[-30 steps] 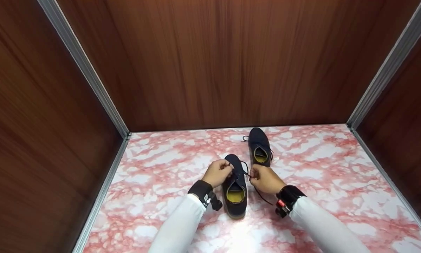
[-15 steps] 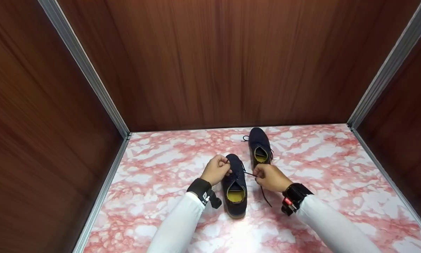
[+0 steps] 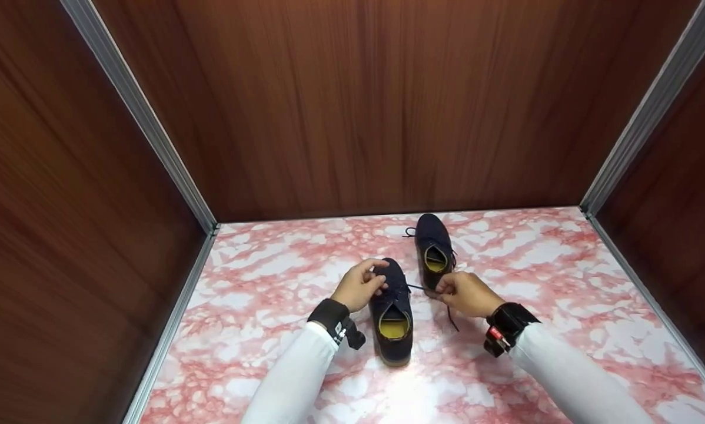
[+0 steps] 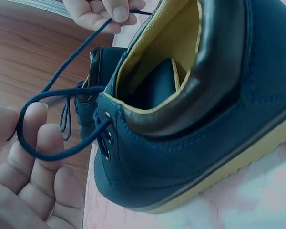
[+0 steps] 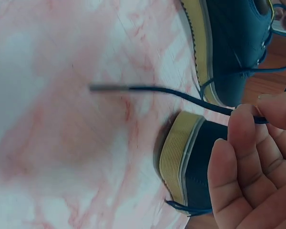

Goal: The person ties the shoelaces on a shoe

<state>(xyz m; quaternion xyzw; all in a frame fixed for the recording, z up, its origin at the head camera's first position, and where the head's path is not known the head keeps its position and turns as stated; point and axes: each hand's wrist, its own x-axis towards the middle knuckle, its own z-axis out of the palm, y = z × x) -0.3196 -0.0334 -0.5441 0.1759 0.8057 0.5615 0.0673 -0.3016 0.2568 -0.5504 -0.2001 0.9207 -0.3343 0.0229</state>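
Note:
A navy lace-up shoe (image 3: pixel 396 350) with a yellow lining stands in front of me, toe pointing away. My left hand (image 3: pixel 357 287) is at the left of its toe; in the left wrist view a loop of shoelace (image 4: pixel 62 155) passes between its thumb and index finger. To the right, my right hand (image 3: pixel 469 294) pinches the other stretch of lace (image 4: pixel 72 56), drawn out sideways from the eyelets. Its loose tip (image 5: pixel 157 89) sticks out past the fingers in the right wrist view. A matching shoe (image 3: pixel 430 231) stands farther back, its heel close to my right hand.
The shoes stand on a red-and-white marbled surface (image 3: pixel 270 294). Brown wood-grain panels (image 3: pixel 352 118) rise behind and on both sides, with grey metal strips (image 3: pixel 146 112) along the corners. Dark straps with small cameras sit on both wrists.
My right hand has moved to the right and slightly away, drawing the lace out from the near shoe. The left hand's fingers have spread a little beside the toe. Both shoes stay put.

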